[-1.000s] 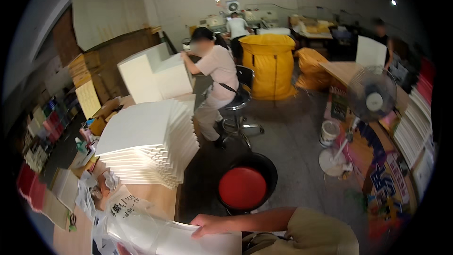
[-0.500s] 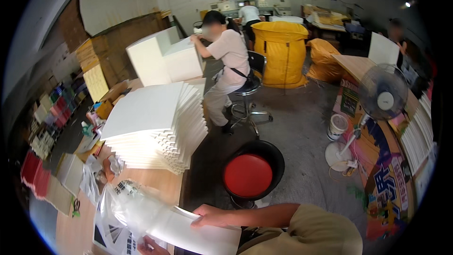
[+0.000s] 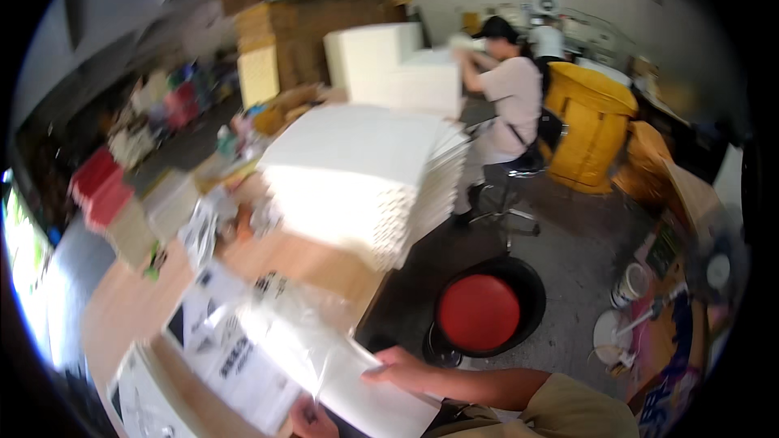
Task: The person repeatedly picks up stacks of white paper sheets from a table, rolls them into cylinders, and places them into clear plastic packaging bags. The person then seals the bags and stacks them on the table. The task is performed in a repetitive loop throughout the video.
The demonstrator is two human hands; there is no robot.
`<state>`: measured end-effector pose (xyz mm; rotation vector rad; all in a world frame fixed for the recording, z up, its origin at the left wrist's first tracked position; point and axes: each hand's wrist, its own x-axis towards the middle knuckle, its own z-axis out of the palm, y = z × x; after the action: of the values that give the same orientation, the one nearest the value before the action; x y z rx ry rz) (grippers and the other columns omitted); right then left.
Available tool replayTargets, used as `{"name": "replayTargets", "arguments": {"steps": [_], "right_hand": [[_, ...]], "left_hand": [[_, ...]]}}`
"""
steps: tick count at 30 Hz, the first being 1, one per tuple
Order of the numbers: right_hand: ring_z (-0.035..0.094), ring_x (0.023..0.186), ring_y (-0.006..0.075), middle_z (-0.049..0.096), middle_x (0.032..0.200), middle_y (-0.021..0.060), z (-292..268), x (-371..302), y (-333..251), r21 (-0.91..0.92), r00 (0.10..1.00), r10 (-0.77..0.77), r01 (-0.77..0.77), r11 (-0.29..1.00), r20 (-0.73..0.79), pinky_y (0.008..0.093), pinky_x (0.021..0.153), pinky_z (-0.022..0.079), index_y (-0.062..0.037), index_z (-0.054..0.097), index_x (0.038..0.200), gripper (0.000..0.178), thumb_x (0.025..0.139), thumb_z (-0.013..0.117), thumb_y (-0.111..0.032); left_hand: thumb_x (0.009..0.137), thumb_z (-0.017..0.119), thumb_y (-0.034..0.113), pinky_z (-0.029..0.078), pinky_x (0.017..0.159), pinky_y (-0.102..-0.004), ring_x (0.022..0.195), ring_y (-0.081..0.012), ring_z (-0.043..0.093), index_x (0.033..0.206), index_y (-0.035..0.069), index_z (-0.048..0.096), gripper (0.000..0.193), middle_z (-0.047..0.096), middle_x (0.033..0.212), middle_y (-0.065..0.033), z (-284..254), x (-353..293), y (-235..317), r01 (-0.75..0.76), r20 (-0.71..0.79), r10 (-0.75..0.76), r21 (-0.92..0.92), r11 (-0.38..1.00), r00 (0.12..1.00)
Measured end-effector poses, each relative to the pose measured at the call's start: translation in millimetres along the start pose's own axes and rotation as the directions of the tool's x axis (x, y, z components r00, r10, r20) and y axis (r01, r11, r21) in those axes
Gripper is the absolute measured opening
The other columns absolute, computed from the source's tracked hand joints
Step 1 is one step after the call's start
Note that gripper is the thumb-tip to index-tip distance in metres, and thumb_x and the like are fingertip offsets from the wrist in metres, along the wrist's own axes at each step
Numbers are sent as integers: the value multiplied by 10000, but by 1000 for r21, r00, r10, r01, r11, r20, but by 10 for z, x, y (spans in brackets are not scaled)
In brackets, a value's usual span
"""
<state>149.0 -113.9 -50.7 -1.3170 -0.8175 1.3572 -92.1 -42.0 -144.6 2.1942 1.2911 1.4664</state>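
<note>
At the bottom, my right hand (image 3: 398, 369) is closed on the edge of a white paper sheet or thin booklet (image 3: 388, 405), thumb on top. Its far end lies inside a clear plastic bag (image 3: 296, 308) with dark print. Below the bag, my left hand (image 3: 313, 419) has its fingers curled at the bag's near side, partly cut off by the lower edge. It seems to pinch the plastic. Flat printed plastic bags (image 3: 231, 353) lie on the wooden table (image 3: 122, 312) beneath, left of my hands.
A tall fanned stack of white booklets (image 3: 349, 146) stands beyond. A white stack (image 3: 150, 397) is at the lower left, with scissors (image 3: 154, 264) farther up. A red-seated stool (image 3: 479, 314) stands right of the table. Another person (image 3: 511, 93) sits working behind the stack.
My view has swung left, so the scene sits farther right. The bag seems to cover more of the white paper. Both hands keep close to it.
</note>
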Motion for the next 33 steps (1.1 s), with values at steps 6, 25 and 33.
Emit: {"name": "replayTargets", "arguments": {"steps": [6,25,33], "right_hand": [[655,758,106,721,897,72,74,-107,-54,41,991,134,-134,990,4,275,671,532,31,694,1051,231,879,714,-122],[625,778,105,700,895,46,323,59,71,14,971,194,-194,981,-138,270,699,498,51,703,1016,180,853,680,-22],[603,749,65,699,860,32,528,231,-210,-179,999,44,-49,983,-29,250,659,494,56,695,997,200,867,683,-94]], "left_hand": [[821,705,-24,551,739,-301,802,-191,693,1113,-13,648,298,710,918,-118,-10,-275,173,312,-61,-338,-253,916,939],[840,676,32,534,570,-395,672,-325,648,989,70,678,154,657,815,-124,-267,-178,220,449,235,-404,-184,874,884],[813,676,-8,514,530,-380,629,-322,635,971,44,654,168,644,807,-131,-371,-627,442,393,258,-350,-136,910,900]]}}
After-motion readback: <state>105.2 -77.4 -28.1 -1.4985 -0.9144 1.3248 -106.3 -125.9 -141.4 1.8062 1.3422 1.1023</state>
